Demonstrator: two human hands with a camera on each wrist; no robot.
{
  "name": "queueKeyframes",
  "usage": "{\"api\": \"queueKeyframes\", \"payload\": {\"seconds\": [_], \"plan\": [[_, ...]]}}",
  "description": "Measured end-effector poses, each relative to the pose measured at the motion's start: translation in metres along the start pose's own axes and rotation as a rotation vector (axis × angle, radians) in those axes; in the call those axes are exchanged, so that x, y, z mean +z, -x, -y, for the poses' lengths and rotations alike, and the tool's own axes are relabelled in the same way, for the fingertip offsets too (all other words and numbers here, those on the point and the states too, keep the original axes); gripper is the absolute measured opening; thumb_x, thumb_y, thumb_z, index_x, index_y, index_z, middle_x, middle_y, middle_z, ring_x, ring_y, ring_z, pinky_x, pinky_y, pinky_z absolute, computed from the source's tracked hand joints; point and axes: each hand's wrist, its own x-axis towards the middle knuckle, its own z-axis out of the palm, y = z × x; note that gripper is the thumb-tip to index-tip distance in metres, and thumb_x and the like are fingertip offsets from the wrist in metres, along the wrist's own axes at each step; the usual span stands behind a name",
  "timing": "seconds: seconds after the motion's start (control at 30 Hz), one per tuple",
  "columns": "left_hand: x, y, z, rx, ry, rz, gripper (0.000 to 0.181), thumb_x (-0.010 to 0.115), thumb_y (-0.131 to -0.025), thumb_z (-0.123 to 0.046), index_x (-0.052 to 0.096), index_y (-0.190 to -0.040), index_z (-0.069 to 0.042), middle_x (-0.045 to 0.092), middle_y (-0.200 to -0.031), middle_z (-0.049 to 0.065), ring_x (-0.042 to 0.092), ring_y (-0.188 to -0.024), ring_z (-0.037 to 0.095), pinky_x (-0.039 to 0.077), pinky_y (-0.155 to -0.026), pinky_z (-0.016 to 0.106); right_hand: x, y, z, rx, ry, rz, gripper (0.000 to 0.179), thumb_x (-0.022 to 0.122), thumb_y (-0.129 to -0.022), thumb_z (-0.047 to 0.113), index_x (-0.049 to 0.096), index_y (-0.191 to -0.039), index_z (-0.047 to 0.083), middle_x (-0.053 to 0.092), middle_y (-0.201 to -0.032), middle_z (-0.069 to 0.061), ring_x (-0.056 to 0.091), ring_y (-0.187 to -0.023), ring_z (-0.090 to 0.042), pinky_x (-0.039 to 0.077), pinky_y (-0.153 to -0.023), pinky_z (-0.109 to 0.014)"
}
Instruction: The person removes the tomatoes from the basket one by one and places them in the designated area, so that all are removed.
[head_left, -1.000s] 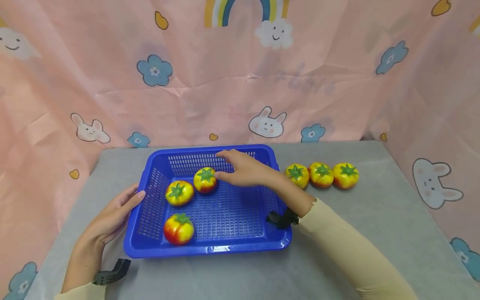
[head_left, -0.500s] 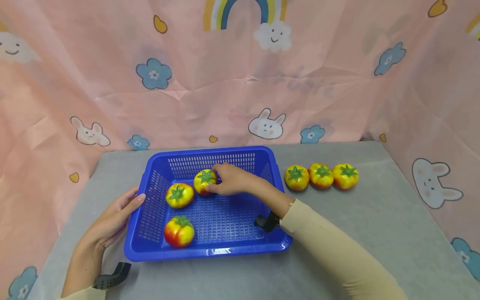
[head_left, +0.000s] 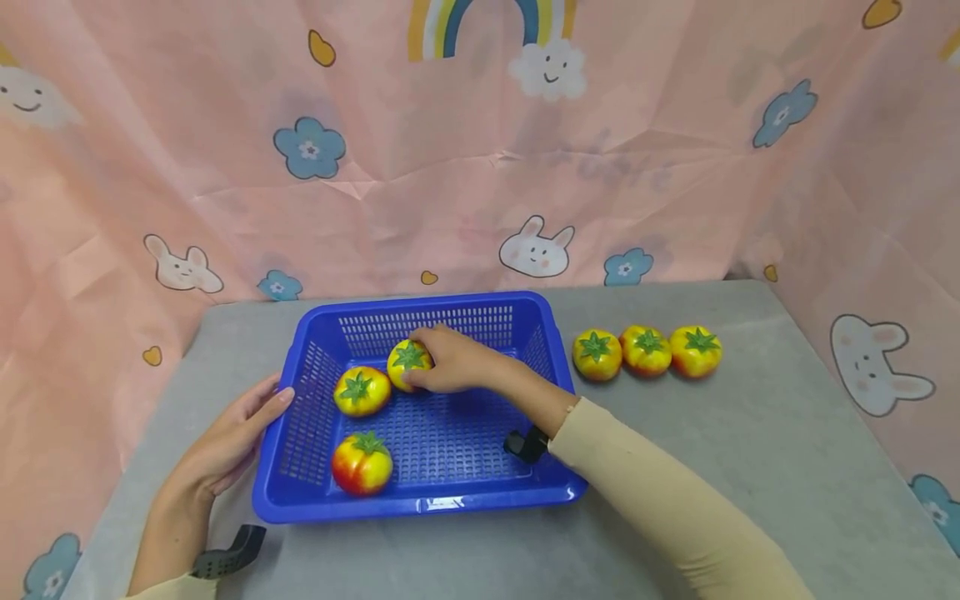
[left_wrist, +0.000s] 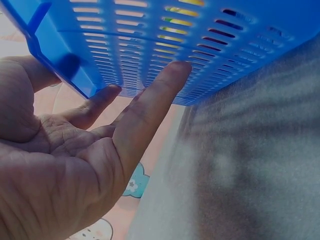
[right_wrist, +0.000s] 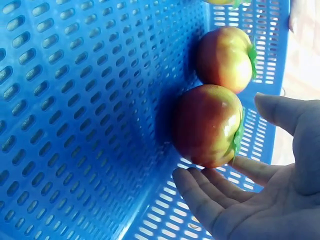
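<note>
Head cam: I have the right hand [head_left: 453,358] down inside the blue slotted basket [head_left: 423,507], thumb and fingers spread around the back tomato [head_left: 403,354]. 2 more red-yellow tomatoes in there: side tomato [head_left: 362,392] just left of the back one as seen from that hand, front tomato [head_left: 362,467] nearer the body, between the 2 hands. Row of 3 tomatoes [head_left: 646,351] on the grey table [head_left: 480,558], right of the right hand, outside the basket wall. Left hand [head_left: 240,425] holds the basket's left rim, thumb over the edge, fingers along the outside. Beige sleeve [head_left: 652,475] behind the right wrist, pink printed backdrop [head_left: 420,167] beyond both hands.

Left wrist cam: fingers extended against the slotted outer wall, 1 fingertip on the slots. Thumb goes behind the rim, tip hidden. Yellow and green show through the slots above the fingertips. Table to the right of the hand.

Right wrist cam: back tomato sits between thumb and fingers, green calyx toward the thumb. I see a gap at the thumb, so loose hand, not clamped. Fingertips close alongside; contact I can't confirm. Side tomato just beyond the back one.
</note>
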Motion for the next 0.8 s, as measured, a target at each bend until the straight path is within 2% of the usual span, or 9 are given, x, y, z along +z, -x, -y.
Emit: {"api": "queueKeyframes", "payload": {"seconds": [0.3, 0.4, 0.57, 0.8], "plan": [[-0.0012, 0.0, -0.0005, 0.0, 0.019, 0.017, 0.063, 0.037, -0.117, -0.031, 0.012, -0.166, -0.002, 0.07, -0.129, -0.005, 0.077, -0.111, 0.019, 0.066, -0.089, 0.047, 0.0026, -0.0045, -0.0008, -0.037, -0.003, -0.003, 0.062, 0.074, -0.096, 0.036, 0.056, -0.148, 0.007, 0.063, -0.135, -0.015, 0.061, -0.117, -0.024, 0.057, -0.102, -0.037], [-0.0011, 0.0005, -0.001, -0.005, 0.015, 0.013, 0.064, 0.037, -0.116, -0.031, 0.01, -0.167, -0.002, 0.069, -0.13, -0.006, 0.077, -0.111, 0.019, 0.066, -0.089, 0.047, 0.0029, -0.0054, -0.0013, -0.062, 0.0, 0.002, 0.065, 0.077, -0.094, 0.035, 0.056, -0.148, 0.007, 0.065, -0.136, -0.015, 0.061, -0.119, -0.024, 0.056, -0.105, -0.038], [-0.0006, 0.001, -0.0018, -0.013, 0.008, 0.0, 0.065, 0.038, -0.116, -0.032, 0.01, -0.167, -0.002, 0.068, -0.13, -0.006, 0.077, -0.111, 0.018, 0.066, -0.089, 0.048, 0.0032, -0.0064, -0.0015, -0.107, -0.005, 0.003, 0.062, 0.08, -0.093, 0.031, 0.059, -0.145, 0.005, 0.069, -0.131, -0.013, 0.063, -0.116, -0.023, 0.056, -0.102, -0.035], [-0.0002, 0.0012, -0.0016, -0.012, 0.009, -0.005, 0.065, 0.038, -0.116, -0.032, 0.011, -0.167, -0.003, 0.067, -0.131, -0.006, 0.076, -0.112, 0.017, 0.066, -0.091, 0.047, 0.0045, -0.0084, -0.0031, -0.125, -0.021, 0.011, 0.057, 0.079, -0.093, 0.025, 0.061, -0.144, 0.006, 0.069, -0.131, -0.011, 0.063, -0.116, -0.023, 0.056, -0.105, -0.037]]}}
